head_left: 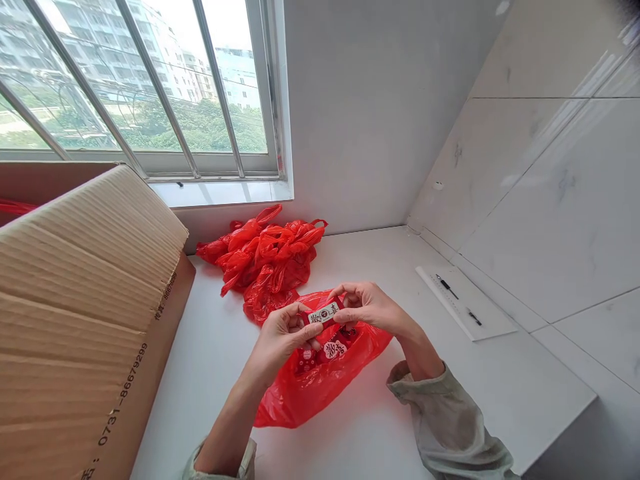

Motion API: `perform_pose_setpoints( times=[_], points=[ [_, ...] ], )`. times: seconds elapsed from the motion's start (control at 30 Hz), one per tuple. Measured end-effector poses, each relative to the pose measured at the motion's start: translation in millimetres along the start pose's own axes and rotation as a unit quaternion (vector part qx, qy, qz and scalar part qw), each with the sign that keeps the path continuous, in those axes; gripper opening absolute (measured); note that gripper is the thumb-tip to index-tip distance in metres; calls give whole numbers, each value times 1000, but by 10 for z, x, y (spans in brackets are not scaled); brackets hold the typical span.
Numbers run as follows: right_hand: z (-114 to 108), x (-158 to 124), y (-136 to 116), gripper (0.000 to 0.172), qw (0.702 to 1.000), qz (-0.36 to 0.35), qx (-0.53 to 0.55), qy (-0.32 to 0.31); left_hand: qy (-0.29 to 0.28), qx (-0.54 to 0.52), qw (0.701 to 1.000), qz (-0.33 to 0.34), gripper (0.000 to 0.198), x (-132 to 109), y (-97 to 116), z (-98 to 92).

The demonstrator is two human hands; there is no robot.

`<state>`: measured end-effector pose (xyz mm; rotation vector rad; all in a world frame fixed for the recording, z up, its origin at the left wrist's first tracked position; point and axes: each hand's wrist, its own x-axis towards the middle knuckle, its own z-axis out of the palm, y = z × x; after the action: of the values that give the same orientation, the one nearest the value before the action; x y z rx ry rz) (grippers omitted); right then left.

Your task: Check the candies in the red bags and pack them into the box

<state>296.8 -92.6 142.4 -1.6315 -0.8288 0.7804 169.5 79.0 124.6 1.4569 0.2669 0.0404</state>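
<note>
A cardboard box (90,267) is placed left of the left hand (280,337), and red bags (273,250) are heaped beyond. Below the right hand (367,308), an open red bag (305,400) is spread, over which a small red packet (324,313) is pinched by both.

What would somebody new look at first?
Probably the shiny red bag on the white table, where the left hand and right hand hold a packet over it. Next might come the heap of red bags below the window, then the big box on the left.
</note>
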Motion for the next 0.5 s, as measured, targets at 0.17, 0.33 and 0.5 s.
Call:
perform_pose_setpoints(
  times=[0.17, 0.33, 0.5],
  points=[
    [-9, 24, 47, 23, 999, 0, -46, 21, 17, 59, 998, 15, 26, 2, -29, -21],
    [-24, 29, 70, 23, 994, 2, -105, 25, 23, 170, 984, 43, 25, 16, -84, -22],
    [-30, 18, 54, 22, 993, 12, -110, 32, -3, 143, 989, 46, 24, 13, -96, -33]
  ],
)
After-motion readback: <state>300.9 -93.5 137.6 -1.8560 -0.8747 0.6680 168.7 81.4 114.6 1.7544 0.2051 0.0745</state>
